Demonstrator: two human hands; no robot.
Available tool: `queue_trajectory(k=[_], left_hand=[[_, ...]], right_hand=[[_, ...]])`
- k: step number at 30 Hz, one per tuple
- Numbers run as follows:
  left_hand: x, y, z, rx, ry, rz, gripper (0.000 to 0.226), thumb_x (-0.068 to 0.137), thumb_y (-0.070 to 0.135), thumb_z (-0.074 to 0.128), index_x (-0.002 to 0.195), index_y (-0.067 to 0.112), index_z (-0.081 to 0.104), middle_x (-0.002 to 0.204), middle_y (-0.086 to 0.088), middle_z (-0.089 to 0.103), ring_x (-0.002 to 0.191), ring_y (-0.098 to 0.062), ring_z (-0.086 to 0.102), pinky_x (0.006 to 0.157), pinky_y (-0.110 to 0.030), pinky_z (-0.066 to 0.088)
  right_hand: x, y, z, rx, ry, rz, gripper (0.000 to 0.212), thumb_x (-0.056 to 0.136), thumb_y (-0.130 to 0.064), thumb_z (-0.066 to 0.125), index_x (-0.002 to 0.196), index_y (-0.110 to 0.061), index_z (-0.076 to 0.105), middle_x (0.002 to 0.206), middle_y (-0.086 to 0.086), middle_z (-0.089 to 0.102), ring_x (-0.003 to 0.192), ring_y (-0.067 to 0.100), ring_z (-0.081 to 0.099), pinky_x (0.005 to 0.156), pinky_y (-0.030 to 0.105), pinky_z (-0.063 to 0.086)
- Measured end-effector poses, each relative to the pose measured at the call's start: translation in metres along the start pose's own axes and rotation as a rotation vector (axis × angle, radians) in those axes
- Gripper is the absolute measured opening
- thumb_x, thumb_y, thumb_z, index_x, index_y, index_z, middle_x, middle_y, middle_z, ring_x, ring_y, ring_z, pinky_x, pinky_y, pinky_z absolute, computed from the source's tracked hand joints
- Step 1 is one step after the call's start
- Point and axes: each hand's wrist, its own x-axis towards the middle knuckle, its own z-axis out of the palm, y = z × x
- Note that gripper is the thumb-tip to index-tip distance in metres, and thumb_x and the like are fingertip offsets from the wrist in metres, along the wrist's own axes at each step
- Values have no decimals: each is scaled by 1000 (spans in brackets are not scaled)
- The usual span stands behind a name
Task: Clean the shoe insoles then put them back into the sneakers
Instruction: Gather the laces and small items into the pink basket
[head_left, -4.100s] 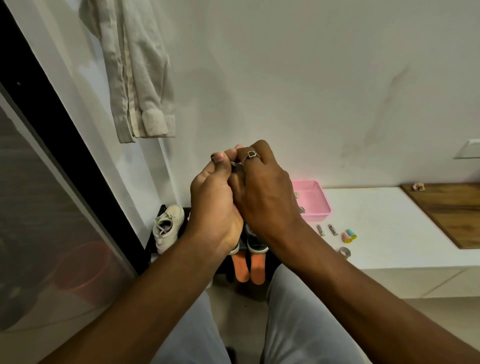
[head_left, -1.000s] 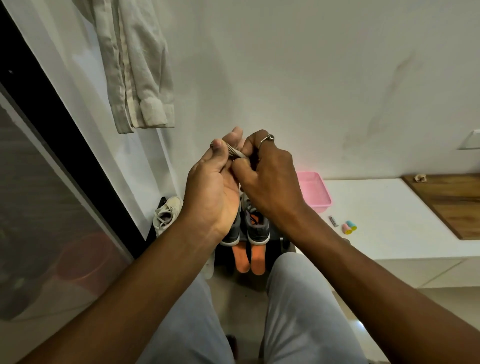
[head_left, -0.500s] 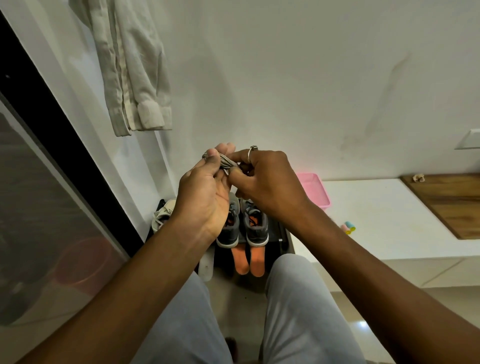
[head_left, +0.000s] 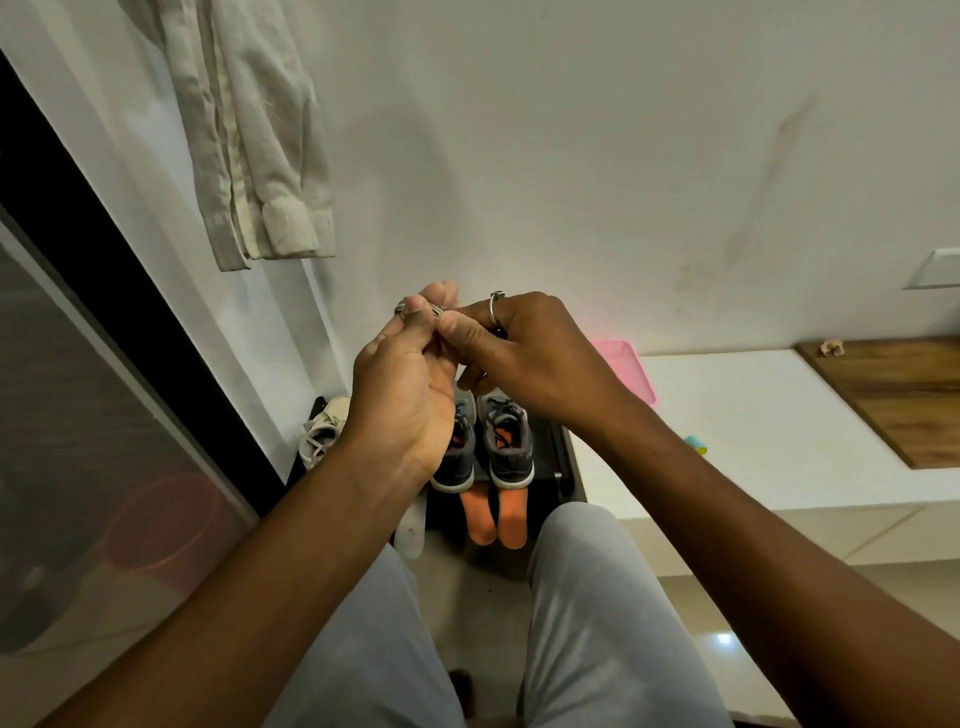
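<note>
Bounding the narrow floor space, a dark door frame (head_left: 130, 322) is seen on the left and a white ledge (head_left: 753, 415) on the right, with a black shoe rack (head_left: 563, 457) set between them against the wall. Little room is left in front of the rack, where the person's knees are placed. Two grey sneakers (head_left: 506, 447) are stood side by side on the rack, heels toward the person, and the orange insoles (head_left: 511, 514) are laid just at those heels, outside the shoes. A white sneaker (head_left: 322, 431) and a pink tray (head_left: 631, 369) are kept to either side. Both hands are raised above the sneakers: a small striped grey item (head_left: 418, 307) is pinched by the curled left hand (head_left: 400, 395), and its other end is gripped between thumb and forefinger of the ringed right hand (head_left: 530, 358).
</note>
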Motion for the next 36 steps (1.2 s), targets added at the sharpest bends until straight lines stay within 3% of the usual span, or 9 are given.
queue_trajectory(k=[2,6,12,17,20,24,29,32,36], left_hand=[[0,0,0,4,11,5,21,105,18,48,102,11,68,117,-6,71,103,-14,71,75,-25,60],[-1,-1,1,5,-5,-9,24,108,16,42,104,10,65,117,-6,69,105,-14,69,84,-27,59],[-3,-2,2,47,-24,-29,25,107,16,43,103,9,67,114,-6,71,104,-13,71,93,-28,56],[6,4,-3,144,-91,-125,31,107,9,41,126,-7,59,124,-19,66,109,-20,69,96,-29,57],[9,15,-4,216,-202,-212,31,106,1,37,125,-14,56,121,-25,65,109,-25,68,98,-33,55],[10,24,-8,361,-194,-356,26,103,-3,41,120,-13,59,121,-27,67,112,-31,69,89,-34,59],[18,23,-15,369,-86,-376,25,100,1,54,114,-19,60,111,-34,69,103,-41,72,80,-40,62],[22,16,-20,465,-79,-336,22,99,9,59,109,-10,66,103,-24,75,86,-33,76,67,-32,64],[30,8,-35,773,-23,-101,21,94,29,70,98,9,73,85,-3,74,62,-15,68,51,-22,55]], right_hand=[[0,0,3,-101,12,-17,50,90,-62,62,99,-17,79,73,5,73,64,18,71,62,43,57],[2,2,4,-116,44,-19,27,91,-39,74,106,-18,80,78,1,76,62,7,71,65,37,59],[0,0,9,-139,160,-15,17,93,-18,66,83,-10,78,59,-2,67,51,3,66,53,23,53],[0,9,14,-228,208,-17,21,91,-18,62,71,-12,65,55,1,63,51,17,65,52,35,54],[1,17,14,-299,243,3,25,91,-17,61,67,-10,59,55,3,59,53,22,64,51,37,51],[5,33,3,-320,236,87,19,91,-15,59,76,-7,69,65,7,68,57,24,68,56,45,57],[5,36,-13,-293,136,170,19,90,-6,59,77,-2,71,64,10,70,53,20,70,57,45,60],[4,32,-14,-221,86,207,20,90,-3,57,75,-1,71,62,11,71,50,17,70,57,42,62],[6,31,-18,-113,69,266,20,93,-2,60,77,0,70,62,10,72,53,21,72,58,37,63]])
